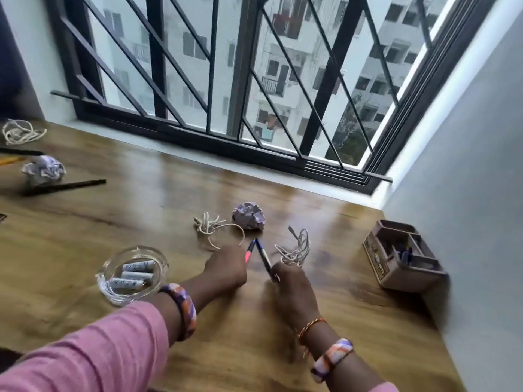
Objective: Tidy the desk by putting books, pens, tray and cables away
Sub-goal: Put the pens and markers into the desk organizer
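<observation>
Between our two hands, near the middle of the wooden worktop (113, 222), two pens meet tip to tip in an upside-down V. Our left hand (226, 268) curls around a pen with a bright pink barrel (249, 251); our right hand (291, 284) curls around a dark pen with a pale band (263, 257). Both hands rest low on the wood.

We judge the pen-gathering step to be in hand. Well to the right of our right hand, against the wall, sits a brown compartmented organiser (404, 257) with a few pens already inside, the likely home for these two. The next move calls for lifting both pens clear and carrying them rightward without snagging the cable beside them.

Just beyond our right hand lies a tangled white cable (295, 247); just beyond our left lies a second loose cable (212, 226), with a crumpled paper ball (249, 215) between them. To the left of our left hand a glass dish (133, 274) holds batteries. Far to the left we see a third coiled cable (21, 131), another paper ball (44, 169) and a dark pencil (65, 187), all still to be tidied.
</observation>
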`<state>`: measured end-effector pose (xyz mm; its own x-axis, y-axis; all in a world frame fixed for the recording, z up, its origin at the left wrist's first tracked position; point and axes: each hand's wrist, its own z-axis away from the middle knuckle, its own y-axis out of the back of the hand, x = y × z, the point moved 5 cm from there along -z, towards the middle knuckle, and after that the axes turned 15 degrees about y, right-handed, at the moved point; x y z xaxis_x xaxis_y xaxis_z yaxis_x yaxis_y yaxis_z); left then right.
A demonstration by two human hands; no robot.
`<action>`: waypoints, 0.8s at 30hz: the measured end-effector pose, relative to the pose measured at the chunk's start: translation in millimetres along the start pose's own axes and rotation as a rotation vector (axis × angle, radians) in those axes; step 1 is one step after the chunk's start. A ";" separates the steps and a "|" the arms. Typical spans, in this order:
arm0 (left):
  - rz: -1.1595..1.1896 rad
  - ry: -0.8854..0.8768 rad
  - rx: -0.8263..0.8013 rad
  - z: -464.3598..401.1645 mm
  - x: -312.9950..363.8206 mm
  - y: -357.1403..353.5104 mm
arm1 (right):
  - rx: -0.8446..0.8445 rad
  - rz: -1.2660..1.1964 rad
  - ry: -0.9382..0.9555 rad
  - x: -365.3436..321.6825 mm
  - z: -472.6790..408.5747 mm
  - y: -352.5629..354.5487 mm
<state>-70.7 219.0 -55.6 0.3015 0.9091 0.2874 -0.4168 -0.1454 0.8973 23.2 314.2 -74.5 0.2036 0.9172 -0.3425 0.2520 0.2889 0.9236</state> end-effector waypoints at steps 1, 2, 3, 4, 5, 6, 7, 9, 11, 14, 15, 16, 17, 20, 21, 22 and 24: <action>0.096 0.001 -0.104 1.5 -5.9 -1.2 | 0.062 -0.085 -0.053 1.7 8.3 4.1; 0.247 0.018 -0.257 3.2 -12.0 -4.2 | 0.104 -0.166 -0.111 3.5 17.8 9.0; 0.420 0.045 -0.412 7.2 -16.3 -6.3 | 0.125 -0.248 -0.169 5.3 26.2 14.2; 0.555 0.050 -0.543 12.0 -16.1 -7.0 | 0.140 -0.350 -0.242 8.2 36.1 19.1; 0.653 0.027 -0.633 18.2 -12.6 -3.8 | 0.156 -0.502 -0.314 10.4 45.4 23.0; 0.710 -0.010 -0.681 23.8 -4.2 0.6 | 0.172 -0.676 -0.378 11.2 55.1 28.2; 0.741 -0.058 -0.698 29.5 8.4 6.4 | 0.195 -0.849 -0.421 12.1 63.1 35.3; 0.789 -0.159 -0.677 38.7 42.5 17.6 | 0.269 -1.021 -0.444 18.6 72.0 60.8; 0.776 -0.264 -0.611 45.9 87.7 24.8 | 0.372 -1.019 -0.421 36.6 77.7 95.9; 0.743 -0.405 -0.486 56.3 160.1 28.2 | 0.581 -0.676 -0.404 79.8 85.6 155.4; 0.735 -0.439 -0.450 59.1 183.8 26.5 | 0.649 -0.535 -0.403 91.4 90.1 176.2; 0.722 -0.467 -0.411 61.5 207.1 23.3 | 0.698 -0.426 -0.403 102.8 94.7 193.4; 0.706 -0.489 -0.365 63.1 228.7 19.4 | 0.724 -0.347 -0.400 115.1 98.0 207.3; 0.629 -0.527 -0.181 60.1 280.7 8.4 | 0.740 -0.120 -0.425 143.8 102.4 234.3; 0.575 -0.519 -0.126 56.5 293.9 4.4 | 0.741 -0.059 -0.436 155.9 100.9 237.7; 0.516 -0.505 -0.085 52.2 304.8 0.4 | 0.727 -0.011 -0.451 166.2 97.4 239.4; 0.363 -0.488 -0.043 45.3 320.0 -7.4 | 0.652 0.038 -0.482 182.5 86.1 234.4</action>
<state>67.7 493.3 44.9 0.4877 0.5186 0.7023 -0.5979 -0.3878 0.7016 200.9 525.8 64.6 0.5710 0.6614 -0.4864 0.7068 -0.0947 0.7010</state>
